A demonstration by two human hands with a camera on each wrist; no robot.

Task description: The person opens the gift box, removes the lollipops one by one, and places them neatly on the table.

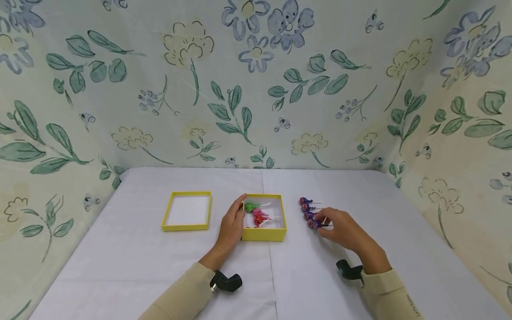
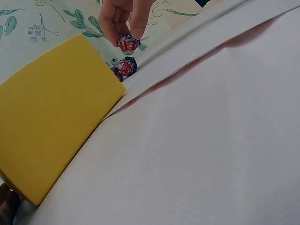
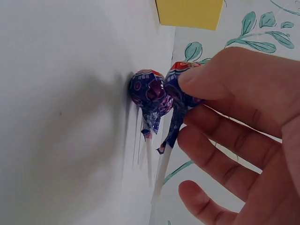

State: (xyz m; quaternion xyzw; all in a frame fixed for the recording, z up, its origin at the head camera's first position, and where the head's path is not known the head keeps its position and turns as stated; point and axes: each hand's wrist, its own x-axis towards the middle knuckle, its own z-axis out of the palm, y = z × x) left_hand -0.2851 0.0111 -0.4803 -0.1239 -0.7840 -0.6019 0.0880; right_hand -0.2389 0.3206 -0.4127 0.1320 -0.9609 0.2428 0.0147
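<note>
right hand [image 1: 340,229] pinching nearest purple lollipop [image 1: 314,223] in row of four on white table [image 1: 132,262], right of yellow box [image 1: 264,234] | left hand [image 1: 232,224] relaxed, fingers resting on box's left wall | green and red lollipops [image 1: 256,212] inside box

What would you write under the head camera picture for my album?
Right hand pinches a purple lollipop while left hand rests on the yellow box.

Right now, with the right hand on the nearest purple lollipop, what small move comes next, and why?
Probably lift that purple lollipop off the table: the right hand already pinches its head, three more lie in the row behind it, and the yellow box, steadied by the left hand, already holds a green and a red one.
</note>
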